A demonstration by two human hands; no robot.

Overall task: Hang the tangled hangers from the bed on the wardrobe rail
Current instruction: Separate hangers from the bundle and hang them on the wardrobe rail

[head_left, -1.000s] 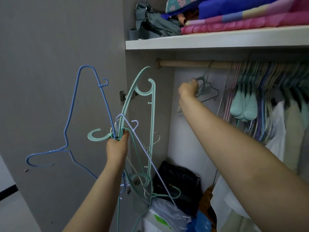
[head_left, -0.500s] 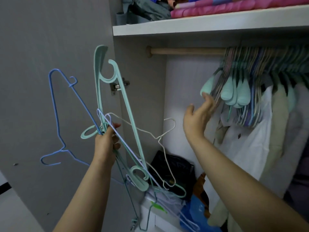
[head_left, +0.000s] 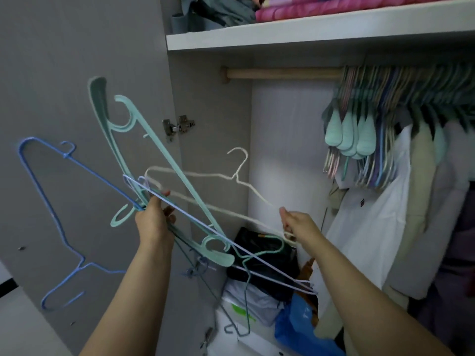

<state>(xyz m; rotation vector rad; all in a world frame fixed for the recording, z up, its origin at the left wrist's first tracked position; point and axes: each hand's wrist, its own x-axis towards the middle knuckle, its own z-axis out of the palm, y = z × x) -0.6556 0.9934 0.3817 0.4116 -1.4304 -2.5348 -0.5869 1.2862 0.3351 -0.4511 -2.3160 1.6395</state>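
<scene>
My left hand [head_left: 154, 222] grips a tangled bunch of hangers in front of the open wardrobe: a blue wire hanger [head_left: 38, 201] sticking out left, a broad mint plastic hanger [head_left: 144, 155] slanting across, thin lilac wire hangers [head_left: 231, 242] and a green wire one [head_left: 259, 253]. My right hand [head_left: 298, 224] pinches the shoulder end of a white wire hanger [head_left: 226, 176] whose other end is still caught in the bunch. The wooden wardrobe rail [head_left: 280, 73] runs above, bare at its left end.
Many hangers and clothes [head_left: 385, 140] crowd the rail's right part. A shelf [head_left: 308, 29] with folded bedding sits above the rail. The grey wardrobe door [head_left: 77, 60] stands open at left. Bags and a dark bundle [head_left: 264, 253] fill the wardrobe floor.
My right hand came down from the hung hangers and took hold of the white hanger's end. The bunch in my left hand tilted further to the right.
</scene>
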